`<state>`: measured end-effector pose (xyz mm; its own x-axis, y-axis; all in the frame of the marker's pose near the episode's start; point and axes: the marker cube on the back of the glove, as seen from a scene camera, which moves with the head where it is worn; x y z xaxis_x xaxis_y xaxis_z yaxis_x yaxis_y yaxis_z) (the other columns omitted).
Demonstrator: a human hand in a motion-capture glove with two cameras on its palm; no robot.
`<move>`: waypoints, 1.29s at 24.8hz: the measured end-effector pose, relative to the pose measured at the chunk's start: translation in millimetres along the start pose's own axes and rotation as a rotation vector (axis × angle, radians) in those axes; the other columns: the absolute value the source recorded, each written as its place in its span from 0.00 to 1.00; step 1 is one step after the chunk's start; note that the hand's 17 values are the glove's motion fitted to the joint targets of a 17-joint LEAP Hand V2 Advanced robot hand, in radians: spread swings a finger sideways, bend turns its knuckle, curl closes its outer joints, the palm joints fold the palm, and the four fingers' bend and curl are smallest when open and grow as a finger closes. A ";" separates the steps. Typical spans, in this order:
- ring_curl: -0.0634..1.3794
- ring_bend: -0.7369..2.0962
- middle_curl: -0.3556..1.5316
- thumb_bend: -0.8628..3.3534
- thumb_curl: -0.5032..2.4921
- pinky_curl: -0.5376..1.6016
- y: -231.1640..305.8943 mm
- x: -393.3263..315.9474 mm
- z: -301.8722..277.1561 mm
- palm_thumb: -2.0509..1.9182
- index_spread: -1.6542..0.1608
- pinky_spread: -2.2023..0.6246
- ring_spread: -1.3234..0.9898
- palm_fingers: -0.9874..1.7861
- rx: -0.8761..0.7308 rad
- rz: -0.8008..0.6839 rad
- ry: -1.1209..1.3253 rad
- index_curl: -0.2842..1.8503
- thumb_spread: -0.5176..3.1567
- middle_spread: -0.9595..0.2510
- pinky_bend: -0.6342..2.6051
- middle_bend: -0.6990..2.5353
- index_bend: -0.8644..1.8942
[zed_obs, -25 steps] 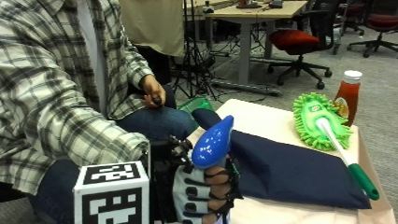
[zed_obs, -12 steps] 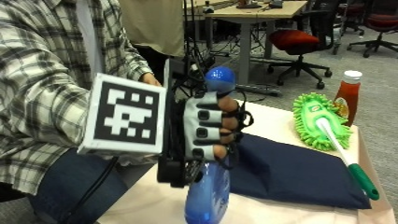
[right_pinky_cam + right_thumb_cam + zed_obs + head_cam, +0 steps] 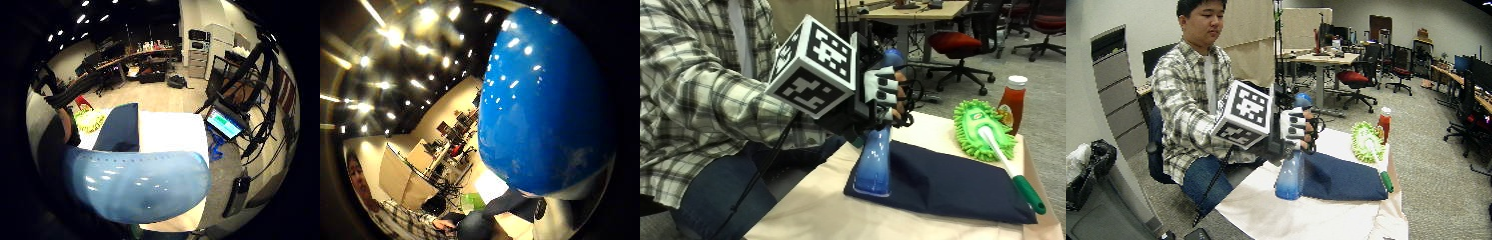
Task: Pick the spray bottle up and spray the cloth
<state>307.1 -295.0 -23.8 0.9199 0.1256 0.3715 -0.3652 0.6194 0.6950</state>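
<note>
Where the table runs out toward the person's lap, its cream cover hangs over the near edge, and the gloved right hand holds the blue spray bottle upright just above that edge of the dark blue cloth. The fingers are curled round the bottle's neck, under its round blue head, so the hand is grasping the bottle. In the outside view the bottle's base sits level with the cloth's near corner, and I cannot tell whether it touches the cloth or hangs just over it. In the little-finger palm view the pale blue body fills the foreground, with the cloth and the bare cover beyond it.

The cloth lies folded flat across the middle of the table. A green duster with a white and green handle lies along the cloth's far side, its handle end reaching toward the table's right edge. 1 red sauce bottle with a white cap stands just behind the duster's fluffy head. Bare cover shows in front of the cloth.

The person sits on a chair at the table's left, in a plaid shirt and jeans. Behind are grey carpet, a desk and office chairs, 1 with a red seat.
</note>
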 end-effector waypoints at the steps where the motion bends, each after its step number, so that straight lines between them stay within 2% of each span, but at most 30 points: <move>1: 0.38 0.49 0.46 0.20 0.43 0.47 0.3 -4.4 3.7 0.79 0.79 0.73 0.50 0.83 -0.018 -0.019 0.022 0.41 0.19 0.73 0.32 0.41 0.42; 17: 0.37 0.49 0.47 0.20 0.43 0.47 18.0 -46.9 62.0 0.79 0.79 0.73 0.50 0.84 -0.332 -0.378 0.461 0.41 0.18 0.72 0.32 0.41 0.42; 21: 0.37 0.49 0.46 0.20 0.43 0.47 26.6 -55.2 69.5 0.79 0.79 0.73 0.50 0.84 -0.392 -0.470 0.486 0.41 0.18 0.72 0.32 0.41 0.41; 32: 0.37 0.49 0.46 0.20 0.43 0.47 46.9 -68.0 85.8 0.79 0.79 0.73 0.50 0.84 -0.464 -0.562 0.541 0.42 0.18 0.72 0.32 0.41 0.41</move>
<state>215.1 -340.9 36.4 0.9296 -0.0151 -0.3683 0.1439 0.9347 0.3249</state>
